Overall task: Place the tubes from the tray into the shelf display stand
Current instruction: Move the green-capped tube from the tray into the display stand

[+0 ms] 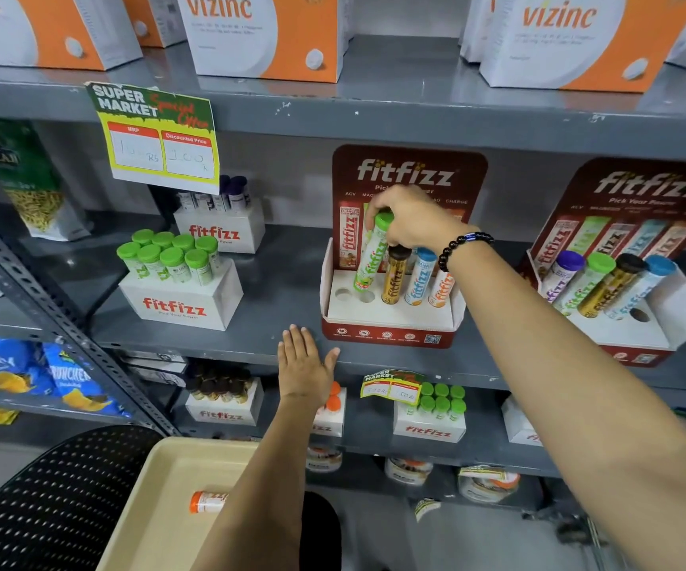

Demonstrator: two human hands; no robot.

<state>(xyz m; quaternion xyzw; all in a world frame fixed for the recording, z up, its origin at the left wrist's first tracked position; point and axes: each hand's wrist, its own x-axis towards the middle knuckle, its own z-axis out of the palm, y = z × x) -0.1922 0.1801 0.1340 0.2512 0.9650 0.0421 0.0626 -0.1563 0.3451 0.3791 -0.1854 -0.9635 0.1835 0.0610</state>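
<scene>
My right hand (pixel 411 218) grips the green cap of a green-capped tube (pixel 370 257), held tilted just above the second hole of the red and white display stand (pixel 386 323) on the middle shelf. In that stand, to the right, stand a black-capped gold tube (pixel 395 278), a blue-capped tube (pixel 419 280) and an orange tube (pixel 442 288). The leftmost hole is empty. My left hand (pixel 304 364) rests flat, fingers apart, on the shelf's front edge left of the stand. An orange-capped tube (pixel 207 501) lies in the beige tray (pixel 160 504) below, partly hidden by my left forearm.
A second display stand (pixel 638 323) with several tubes stands to the right. A white box of green-capped tubes (pixel 176 290) sits to the left, with another box behind it. A price sign (pixel 156 138) hangs from the shelf above. A black perforated chair (pixel 53 504) holds the tray.
</scene>
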